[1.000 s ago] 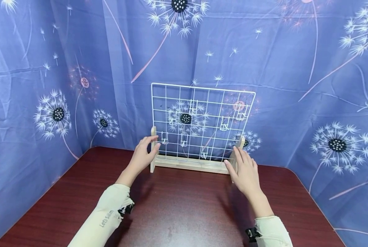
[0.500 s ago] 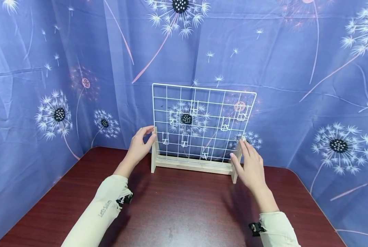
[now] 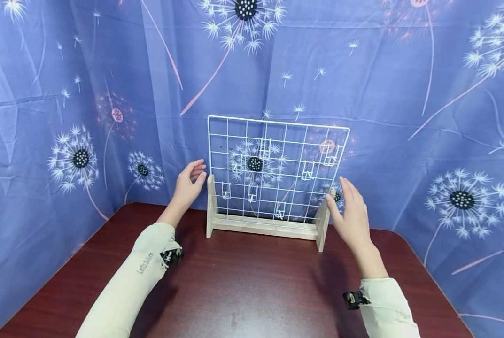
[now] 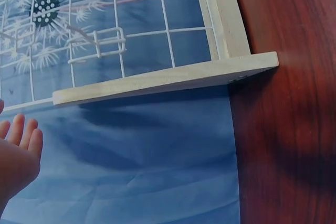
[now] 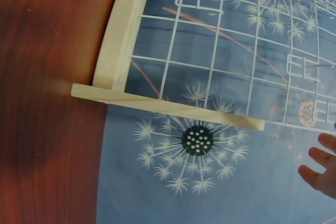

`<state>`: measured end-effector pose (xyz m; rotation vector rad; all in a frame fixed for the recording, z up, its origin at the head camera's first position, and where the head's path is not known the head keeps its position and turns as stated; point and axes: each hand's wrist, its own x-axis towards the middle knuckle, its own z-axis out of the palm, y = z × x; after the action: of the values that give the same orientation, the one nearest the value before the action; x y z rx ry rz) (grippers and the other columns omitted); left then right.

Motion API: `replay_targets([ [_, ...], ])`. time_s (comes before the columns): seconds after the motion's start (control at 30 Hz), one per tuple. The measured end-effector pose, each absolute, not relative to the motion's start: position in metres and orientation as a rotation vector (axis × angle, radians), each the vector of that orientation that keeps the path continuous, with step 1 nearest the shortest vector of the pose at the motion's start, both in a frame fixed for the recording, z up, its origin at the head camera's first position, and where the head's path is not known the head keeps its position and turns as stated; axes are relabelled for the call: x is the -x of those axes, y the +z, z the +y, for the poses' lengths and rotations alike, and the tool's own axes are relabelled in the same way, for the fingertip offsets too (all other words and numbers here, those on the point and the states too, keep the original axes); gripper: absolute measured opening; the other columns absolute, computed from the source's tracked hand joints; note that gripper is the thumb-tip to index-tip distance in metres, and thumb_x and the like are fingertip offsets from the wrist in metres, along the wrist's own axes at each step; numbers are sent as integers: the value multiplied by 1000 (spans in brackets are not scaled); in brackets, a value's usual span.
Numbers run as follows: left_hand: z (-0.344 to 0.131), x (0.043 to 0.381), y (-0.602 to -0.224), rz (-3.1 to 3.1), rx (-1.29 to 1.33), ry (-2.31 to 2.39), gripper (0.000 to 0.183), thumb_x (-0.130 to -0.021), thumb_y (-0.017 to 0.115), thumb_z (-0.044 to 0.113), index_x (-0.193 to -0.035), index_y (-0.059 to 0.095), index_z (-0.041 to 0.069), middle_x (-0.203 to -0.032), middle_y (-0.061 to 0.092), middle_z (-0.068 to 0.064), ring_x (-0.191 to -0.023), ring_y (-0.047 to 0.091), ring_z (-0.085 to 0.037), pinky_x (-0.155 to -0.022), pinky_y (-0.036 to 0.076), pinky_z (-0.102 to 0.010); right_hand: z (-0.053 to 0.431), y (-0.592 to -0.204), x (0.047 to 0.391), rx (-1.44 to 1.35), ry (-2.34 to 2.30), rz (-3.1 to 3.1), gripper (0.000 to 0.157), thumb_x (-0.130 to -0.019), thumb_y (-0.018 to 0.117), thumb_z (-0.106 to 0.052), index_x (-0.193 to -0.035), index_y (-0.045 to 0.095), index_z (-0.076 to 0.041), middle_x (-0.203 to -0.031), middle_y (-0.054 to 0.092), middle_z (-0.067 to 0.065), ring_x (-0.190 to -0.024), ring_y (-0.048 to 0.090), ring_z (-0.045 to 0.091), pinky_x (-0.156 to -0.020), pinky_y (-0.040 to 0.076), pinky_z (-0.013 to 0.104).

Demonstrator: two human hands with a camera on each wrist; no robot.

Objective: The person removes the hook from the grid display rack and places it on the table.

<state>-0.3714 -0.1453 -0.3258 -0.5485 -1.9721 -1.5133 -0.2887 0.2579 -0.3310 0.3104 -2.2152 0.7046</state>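
Note:
A white wire grid panel point(image 3: 277, 173) stands upright in a pale wooden stand point(image 3: 266, 228) at the back of the table. Several white wire hooks point(image 3: 306, 175) hang across it. My left hand point(image 3: 186, 187) is held just beside the panel's left edge, its fingers relaxed and holding nothing; in the left wrist view only part of that hand point(image 4: 18, 156) shows. On the other side, my right hand point(image 3: 352, 218) hovers by the right post, thumb apart from the fingers, with nothing in it. Its thumb overlaps the post closely in the head view; contact I cannot tell.
The dark red-brown table point(image 3: 243, 281) has rounded back corners. Blue cloth point(image 3: 383, 178) with a dandelion print hangs behind the table and along both sides. Pale sleeves cover both forearms, with a black wrist device point(image 3: 355, 299) on the right.
Both hands have moved up and outward, away from the stand's side posts to the outside of the panel. The panel, its hooks and the stand keep their place.

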Motion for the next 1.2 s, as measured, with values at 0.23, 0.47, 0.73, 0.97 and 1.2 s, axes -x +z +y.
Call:
replay_targets([
  [0.23,-139,359,-305,-1987,557,-1570,38,-91,48,-14,-127,44,-22,-118,53,-41,-110,52,-53,-97,42,-52,259,-322,291,-319,749,-2198,59,-97,56,-29,-148,35,-6,-147,37,24,-133,34,46,-101,25,69],
  [0.47,-137,365,-299,-2016,542,-1623,40,-92,48,-12,-131,44,-18,-121,53,-39,-113,53,-49,-92,44,-35,261,-319,300,-332,796,-2159,58,-96,58,-25,-146,37,-3,-145,39,25,-131,35,45,-106,26,60],
  [0.73,-136,373,-300,-2034,567,-1643,40,-93,49,-10,-132,45,-17,-121,54,-37,-111,54,-48,-85,42,-25,258,-310,306,-340,874,-2116,55,-97,57,-23,-147,39,-8,-147,39,20,-135,35,39,-107,28,59],
  [0.97,-130,376,-302,-1992,553,-1635,35,-91,50,-13,-125,50,-18,-110,57,-40,-102,56,-51,-69,41,-12,254,-305,313,-344,922,-2019,49,-95,60,-15,-141,47,-5,-141,49,16,-130,44,32,-103,38,51],
  [1.2,-131,401,-321,-1934,515,-1593,31,-91,56,-9,-121,59,-11,-100,62,-35,-88,62,-42,-63,41,-12,248,-306,322,-320,981,-1929,44,-94,61,-9,-136,52,-1,-133,55,17,-122,52,32,-98,43,51],
])
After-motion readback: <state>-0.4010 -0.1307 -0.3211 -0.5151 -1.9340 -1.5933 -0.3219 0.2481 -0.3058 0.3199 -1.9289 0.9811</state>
